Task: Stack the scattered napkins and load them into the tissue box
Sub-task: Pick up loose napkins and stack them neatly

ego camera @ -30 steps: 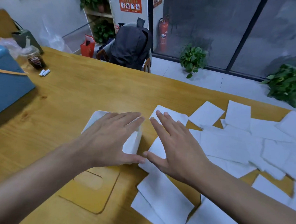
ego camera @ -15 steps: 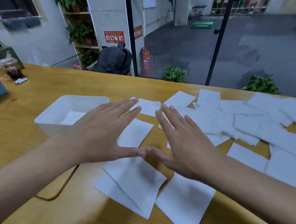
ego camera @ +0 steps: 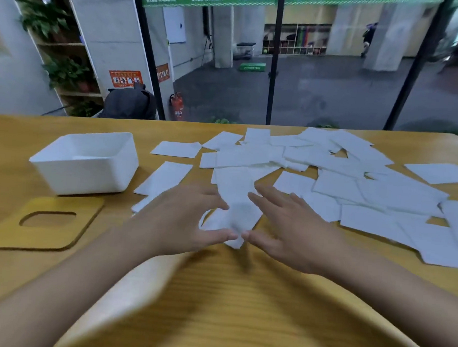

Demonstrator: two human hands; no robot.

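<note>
Wooden table (ego camera: 241, 308) across the lower frame, backed by a glass wall with dark frames. Beyond the glass, a grey paved yard under green banners. At upper left, shelves of potted plants (ego camera: 65, 72), with a dark backpack (ego camera: 130, 103) and a red fire extinguisher (ego camera: 177, 105) just behind the table's far edge.

Left of centre, white tissue box (ego camera: 88, 170), open-topped and upright on the wood. Just in front of it, towards lower left, wooden lid (ego camera: 57, 238) lying flat, with a rounded cut-out in its middle. Apart from the box, not touching it.

From centre to right edge, scattered napkins (ego camera: 382, 193), white squares overlapping in a loose sheet, a few single ones nearer the box.

At centre, both hands reaching forward, blurred by motion. Left hand (ego camera: 182, 224) palm down, fingers spread and loosely bent over the nearest sheets. Right hand (ego camera: 291, 230) palm down, fingers straight and apart. Thumbs pointing inward, tips almost meeting. Between the two hands, one rumpled napkin (ego camera: 236, 216), lifted at its near edge, flanked by both thumbs. Too smeared to tell whether pinched or merely touched.
</note>
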